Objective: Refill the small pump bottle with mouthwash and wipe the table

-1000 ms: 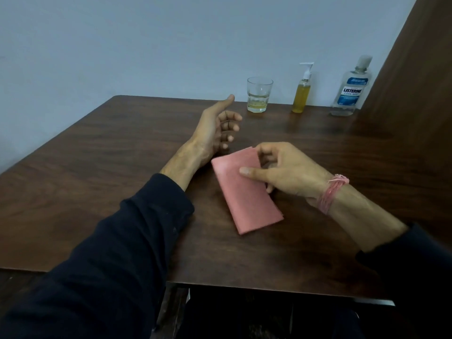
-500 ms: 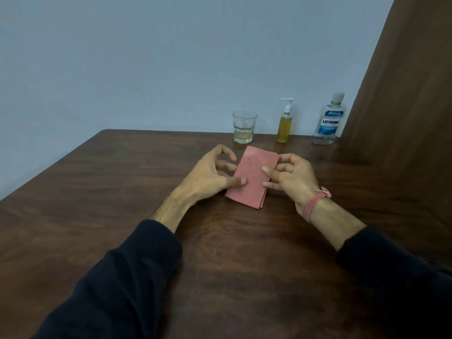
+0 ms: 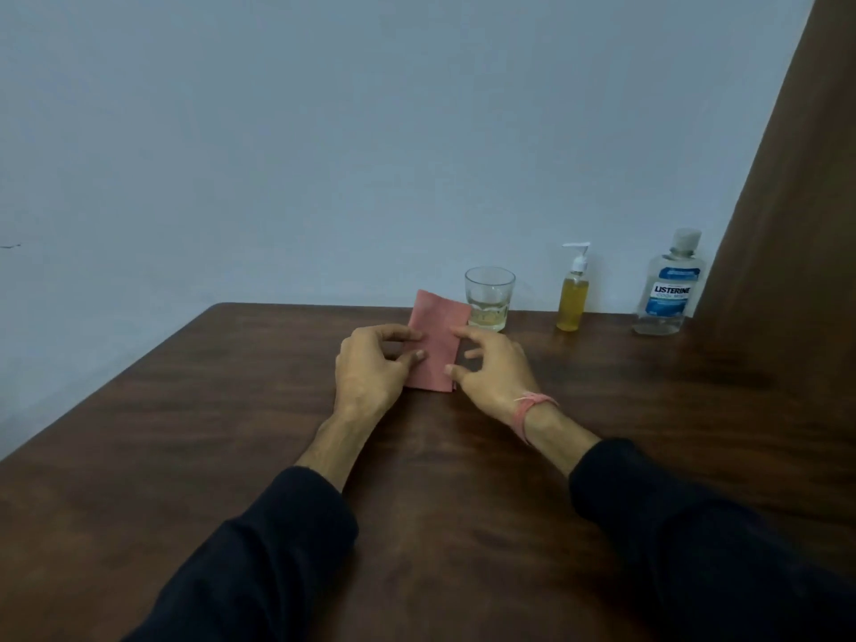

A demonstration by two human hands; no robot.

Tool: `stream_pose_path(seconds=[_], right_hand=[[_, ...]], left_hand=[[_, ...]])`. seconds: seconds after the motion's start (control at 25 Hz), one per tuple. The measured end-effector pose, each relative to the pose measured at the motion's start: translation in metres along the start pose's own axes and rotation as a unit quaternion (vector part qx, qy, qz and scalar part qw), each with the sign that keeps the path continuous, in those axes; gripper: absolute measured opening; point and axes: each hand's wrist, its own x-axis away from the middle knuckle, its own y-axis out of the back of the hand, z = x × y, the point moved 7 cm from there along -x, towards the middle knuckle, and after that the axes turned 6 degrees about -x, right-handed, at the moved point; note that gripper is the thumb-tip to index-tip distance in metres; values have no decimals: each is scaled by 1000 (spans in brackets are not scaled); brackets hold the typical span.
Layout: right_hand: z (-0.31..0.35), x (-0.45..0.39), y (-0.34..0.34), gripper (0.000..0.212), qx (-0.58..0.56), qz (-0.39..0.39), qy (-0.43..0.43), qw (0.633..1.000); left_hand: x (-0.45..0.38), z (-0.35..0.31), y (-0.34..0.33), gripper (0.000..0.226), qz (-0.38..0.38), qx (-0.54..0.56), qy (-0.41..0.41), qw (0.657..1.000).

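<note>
A folded pink cloth (image 3: 435, 345) is held between both hands near the back of the dark wooden table (image 3: 222, 410). Its far end tilts up off the surface. My left hand (image 3: 370, 370) pinches the cloth's left edge with thumb and forefinger, and my right hand (image 3: 493, 370) pinches its right edge the same way. The small pump bottle (image 3: 573, 301), filled with yellow liquid and topped by a white pump, stands by the wall to the right. Further right stands the clear Listerine mouthwash bottle (image 3: 669, 289), cap on, almost empty.
A drinking glass (image 3: 490, 296) with a little yellowish liquid stands just behind the cloth's right corner. A brown wooden panel (image 3: 787, 224) rises along the table's right side. A pale wall closes the back and left.
Both hands and the cloth have moved away from me toward the glass. The left hand, apart from the cloth a second ago, now holds its left edge. The view has tilted up.
</note>
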Motion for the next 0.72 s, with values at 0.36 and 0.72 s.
stream_pose_path(seconds=[0.36, 0.72], right_hand=[[-6, -80, -65, 40, 249, 63, 81, 963], [-15, -74, -50, 50, 68, 72, 21, 995]], left_hand=[[-91, 29, -25, 30, -35, -83, 44, 995], [-89, 34, -16, 20, -77, -6, 71, 994]])
